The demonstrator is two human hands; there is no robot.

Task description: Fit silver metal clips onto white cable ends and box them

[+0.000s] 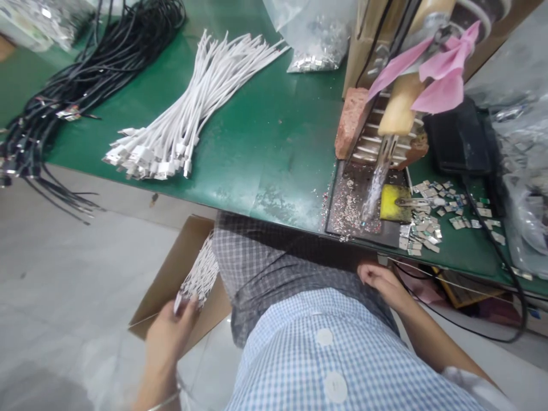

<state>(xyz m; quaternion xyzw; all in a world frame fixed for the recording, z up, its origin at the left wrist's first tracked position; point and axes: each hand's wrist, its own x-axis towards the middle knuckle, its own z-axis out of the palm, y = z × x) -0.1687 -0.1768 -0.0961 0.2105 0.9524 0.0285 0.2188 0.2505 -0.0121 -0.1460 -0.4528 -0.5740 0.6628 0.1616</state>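
Observation:
My left hand [169, 328] is over an open cardboard box [156, 285] on the floor, its thumb and fingers closed on a white cable [177, 302], of which only a short end shows. A heap of thin white cables [203, 268] lies inside that box, just beyond my fingertips. Beside my lap, under the table's front edge, my right hand [379, 278] has its fingers curled in; whatever they may hold is hidden.
On the green table [257, 142] lie a white USB cable bundle [192, 114] and black cables [103, 63]. At right, a soldering iron [396, 108] points down at a solder-strewn tray [351, 194], near a yellow sponge [394, 202], small metal connectors [423, 228] and a hanging black cord [524, 308].

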